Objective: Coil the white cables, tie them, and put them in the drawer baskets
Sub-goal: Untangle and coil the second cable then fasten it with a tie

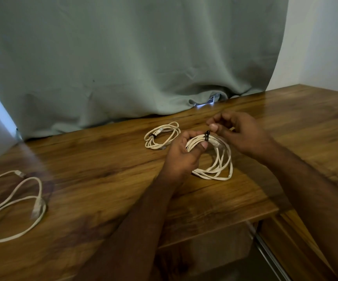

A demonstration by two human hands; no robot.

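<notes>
White coiled cable [212, 159], item in hand: several loops gathered into one bundle, bound by a black tie [206, 135] at its top. Left hand [182, 153] grips the bundle just beside the tie, thumb over the strands, fingers curled beneath; lower loops rest on the wooden counter [107, 163]. Right hand [239, 132] hovers on the far side of the tie, fingers curled, fingertips close to the tie; whether they pinch its end cannot be told.

Handling, judged: light, limp yet springy, smooth jacket; loops likely to fan out if held away from the tie. Best hold is at the tie, where the strands are gathered.

Second coil [162, 135], already tied, lies on the counter behind and left of the held coil, apart from it. Loose cable [18, 203], untied, sprawls well to the left of the held coil, plug ends showing. Grey curtain [123, 57] hangs behind the counter. Drawer baskets not identifiable.
</notes>
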